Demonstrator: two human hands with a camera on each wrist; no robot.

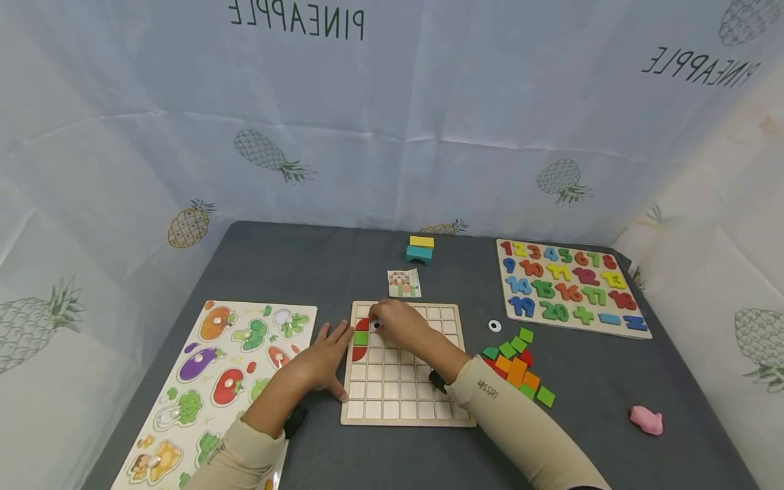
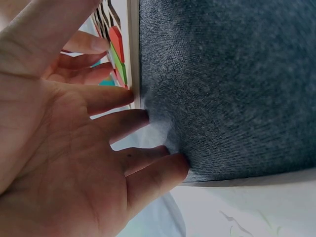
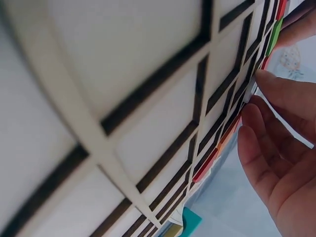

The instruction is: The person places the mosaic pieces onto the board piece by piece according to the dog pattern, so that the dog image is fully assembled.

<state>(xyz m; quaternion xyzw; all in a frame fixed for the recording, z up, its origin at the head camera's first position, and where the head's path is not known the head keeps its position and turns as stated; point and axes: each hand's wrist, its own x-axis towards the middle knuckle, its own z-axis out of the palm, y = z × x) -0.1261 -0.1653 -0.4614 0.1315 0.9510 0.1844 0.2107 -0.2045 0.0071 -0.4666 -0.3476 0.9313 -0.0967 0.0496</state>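
Note:
A wooden grid board [image 1: 407, 420] lies at the middle of the dark table. Down its left side run a red rounded piece [image 1: 362, 324], a green square [image 1: 361, 338] and another red piece [image 1: 358, 354]. Over the board's upper left, my right hand [image 1: 401, 327] pinches a white round eye piece [image 1: 376, 326] beside the upper red one. The right wrist view shows red [image 3: 205, 165] and orange pieces [image 3: 228, 135] along the board near those fingertips. With fingers spread, my left hand [image 1: 320, 362] rests at the board's left edge and holds nothing.
Loose coloured blocks [image 1: 516, 371] and a second eye piece [image 1: 495, 326] lie right of the board. Behind it are a pattern card [image 1: 404, 283] and teal and yellow blocks [image 1: 419, 254]. A vegetable puzzle [image 1: 288, 367], number puzzle [image 1: 569, 289] and pink toy [image 1: 646, 420] lie around.

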